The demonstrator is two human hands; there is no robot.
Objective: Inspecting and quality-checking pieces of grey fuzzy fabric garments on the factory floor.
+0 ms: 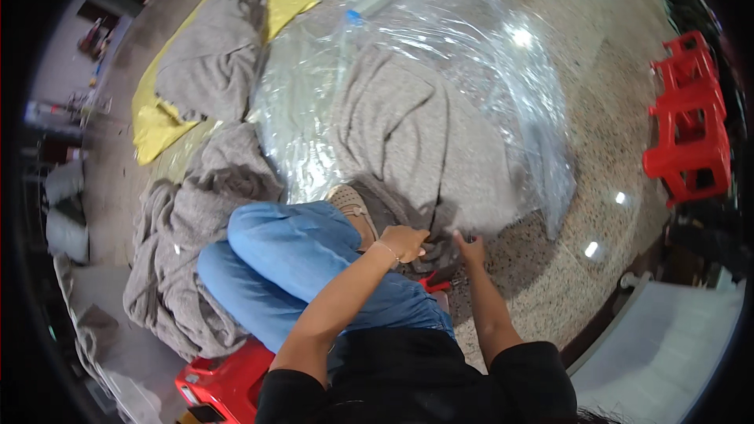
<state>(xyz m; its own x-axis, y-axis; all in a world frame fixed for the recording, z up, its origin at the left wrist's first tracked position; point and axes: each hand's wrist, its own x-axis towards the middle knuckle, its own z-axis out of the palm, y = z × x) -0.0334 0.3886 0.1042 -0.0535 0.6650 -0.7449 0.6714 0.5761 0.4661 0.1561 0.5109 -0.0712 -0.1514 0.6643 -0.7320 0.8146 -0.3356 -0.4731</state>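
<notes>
A large grey-brown knit fabric (428, 133) lies spread on clear plastic sheeting in front of me. At its near edge my left hand (404, 244) is closed on a darker gathered fold. My right hand (471, 250) pinches the same edge a short way to the right, thumb upward. Between the two hands the cloth hangs bunched. Just below them, beside my jeans, is a red-handled tool (434, 283), partly hidden, so its kind does not show clearly.
Clear plastic sheeting (503, 47) covers the speckled floor. More grey fabric (188, 228) heaps at my left, and another pile (212, 55) rests on a yellow sheet (149, 129). Red stools (691, 137) stand at the right; a white panel (656, 345) is lower right.
</notes>
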